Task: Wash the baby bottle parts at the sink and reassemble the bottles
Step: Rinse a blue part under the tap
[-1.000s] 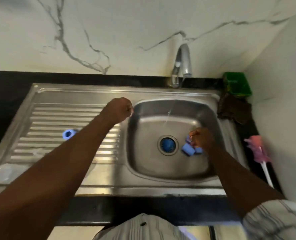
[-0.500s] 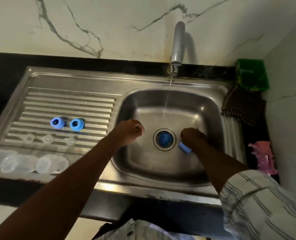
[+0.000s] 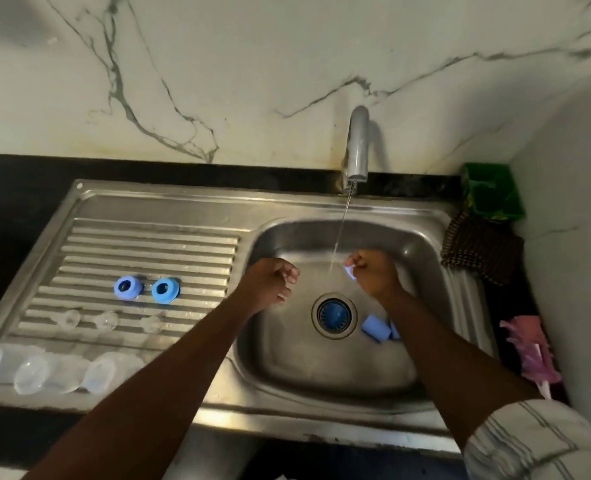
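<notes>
Your right hand [image 3: 373, 273] pinches a small pale-blue plastic part [image 3: 350, 271] right beside the thin water stream [image 3: 339, 237], over the stainless steel sink basin [image 3: 287, 362]. Your left hand [image 3: 269, 282] is just curled into an empty-looking fist nearby.

Both arms are in, reaching forward and up the view. The left arm [image 3: 165, 375] runs on a long diagonal from the lower left, forearm bare. The left hand [image 3: 269, 284] is knuckles up, its fingers curled into a loose fist. The right arm [image 3: 443, 358] comes in from the lower right, with a striped sleeve [image 3: 529, 441] at its near end. The right hand [image 3: 375, 277] sits level with the left with a gap between them, and its fingers pinch a small bluish piece [image 3: 350, 271] on the side facing the left hand.
</notes>
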Action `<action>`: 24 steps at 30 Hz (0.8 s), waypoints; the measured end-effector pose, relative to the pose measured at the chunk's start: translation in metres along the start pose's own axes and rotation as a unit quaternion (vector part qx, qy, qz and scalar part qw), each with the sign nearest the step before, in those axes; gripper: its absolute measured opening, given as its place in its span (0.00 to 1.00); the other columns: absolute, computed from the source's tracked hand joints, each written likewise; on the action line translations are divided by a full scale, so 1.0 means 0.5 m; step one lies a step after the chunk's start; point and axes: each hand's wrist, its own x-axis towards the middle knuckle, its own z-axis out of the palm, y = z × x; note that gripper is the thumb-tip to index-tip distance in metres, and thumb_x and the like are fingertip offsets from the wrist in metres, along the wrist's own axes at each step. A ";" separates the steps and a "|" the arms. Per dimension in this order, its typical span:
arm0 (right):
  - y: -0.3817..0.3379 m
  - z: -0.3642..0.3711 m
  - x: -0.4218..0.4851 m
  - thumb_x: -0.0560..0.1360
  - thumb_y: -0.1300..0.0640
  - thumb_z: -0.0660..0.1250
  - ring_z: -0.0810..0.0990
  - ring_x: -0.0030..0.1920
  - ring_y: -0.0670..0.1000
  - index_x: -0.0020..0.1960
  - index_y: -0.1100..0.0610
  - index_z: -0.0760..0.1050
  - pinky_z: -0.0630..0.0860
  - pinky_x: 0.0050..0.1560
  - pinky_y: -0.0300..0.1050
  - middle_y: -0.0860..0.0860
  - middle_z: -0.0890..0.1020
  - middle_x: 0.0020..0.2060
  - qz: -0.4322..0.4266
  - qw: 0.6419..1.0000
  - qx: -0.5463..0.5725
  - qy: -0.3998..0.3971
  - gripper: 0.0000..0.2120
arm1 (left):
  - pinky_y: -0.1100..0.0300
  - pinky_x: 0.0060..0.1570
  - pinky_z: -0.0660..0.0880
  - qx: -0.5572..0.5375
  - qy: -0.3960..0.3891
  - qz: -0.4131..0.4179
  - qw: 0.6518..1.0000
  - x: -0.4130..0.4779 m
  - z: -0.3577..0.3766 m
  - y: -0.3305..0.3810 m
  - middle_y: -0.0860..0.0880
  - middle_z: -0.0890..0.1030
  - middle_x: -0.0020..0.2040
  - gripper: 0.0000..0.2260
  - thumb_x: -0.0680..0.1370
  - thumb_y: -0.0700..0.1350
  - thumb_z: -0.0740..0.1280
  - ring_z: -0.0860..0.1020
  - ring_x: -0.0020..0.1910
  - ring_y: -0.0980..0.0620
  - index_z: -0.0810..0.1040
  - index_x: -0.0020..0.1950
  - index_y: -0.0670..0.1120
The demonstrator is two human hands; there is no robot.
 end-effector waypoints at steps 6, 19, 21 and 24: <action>-0.142 -0.030 0.012 0.71 0.72 0.70 0.80 0.47 0.53 0.53 0.62 0.81 0.77 0.54 0.47 0.55 0.82 0.47 -0.016 0.983 0.173 0.053 0.12 | 0.61 0.31 0.75 -0.203 -0.009 0.009 0.979 0.042 0.027 0.113 0.42 0.78 0.42 0.08 0.83 0.34 0.60 0.76 0.34 0.49 0.77 0.54 0.42; -0.183 -0.086 -0.072 0.77 0.71 0.65 0.84 0.54 0.61 0.56 0.65 0.78 0.80 0.58 0.51 0.63 0.84 0.53 0.055 0.888 0.457 0.021 0.10 | 0.55 0.49 0.83 -0.263 -0.099 0.058 0.958 0.086 0.045 0.177 0.38 0.85 0.51 0.11 0.75 0.36 0.74 0.84 0.48 0.43 0.82 0.57 0.38; -0.182 -0.085 -0.075 0.78 0.70 0.62 0.84 0.55 0.60 0.58 0.66 0.78 0.80 0.58 0.51 0.64 0.84 0.53 0.069 0.887 0.457 0.018 0.11 | 0.55 0.47 0.83 -0.210 -0.088 0.079 0.971 0.093 0.044 0.176 0.39 0.86 0.49 0.13 0.73 0.40 0.77 0.84 0.44 0.44 0.82 0.56 0.38; -0.186 -0.080 -0.074 0.81 0.65 0.61 0.84 0.55 0.59 0.60 0.66 0.78 0.79 0.60 0.50 0.62 0.84 0.52 0.088 0.869 0.487 0.015 0.11 | 0.56 0.44 0.82 -0.185 -0.080 0.092 0.975 0.099 0.046 0.174 0.39 0.86 0.45 0.13 0.73 0.44 0.77 0.83 0.40 0.48 0.84 0.54 0.39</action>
